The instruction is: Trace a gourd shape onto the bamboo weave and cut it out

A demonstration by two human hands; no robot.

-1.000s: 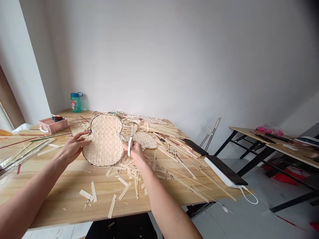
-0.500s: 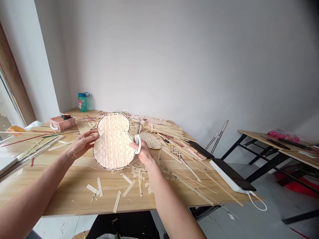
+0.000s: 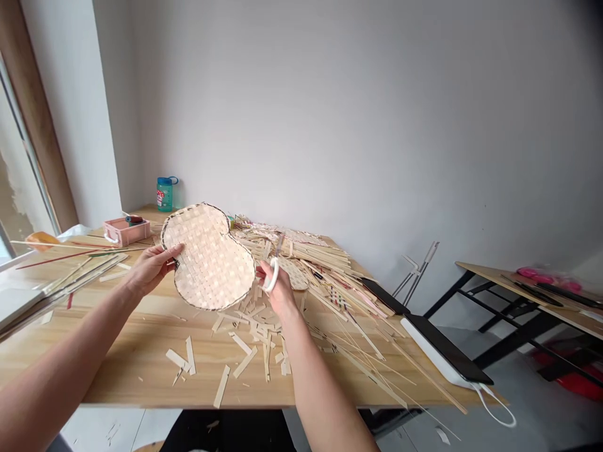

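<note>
A woven bamboo panel, cut in a gourd-like outline with a dark stitched edge, is held up tilted above the table. My left hand pinches its left edge at the narrow waist, thumb on the front face. Beside its lower right edge is my right hand, closed around the white handles of a pair of scissors, blades pointing up and away. Whether the right fingertips touch the panel's edge, I cannot tell. Below both hands lie cut strip offcuts scattered on the wooden table.
Piled bamboo strips and another woven piece lie behind my right hand. A pink crate and a teal bottle stand at the back left. At the right edge rests a phone on a white block with a cable.
The panel has tilted, its top leaning left, and the left thumb now lies on its front. My right hand with the scissors has shifted slightly right, away from the panel's waist. The view turned slightly left.
</note>
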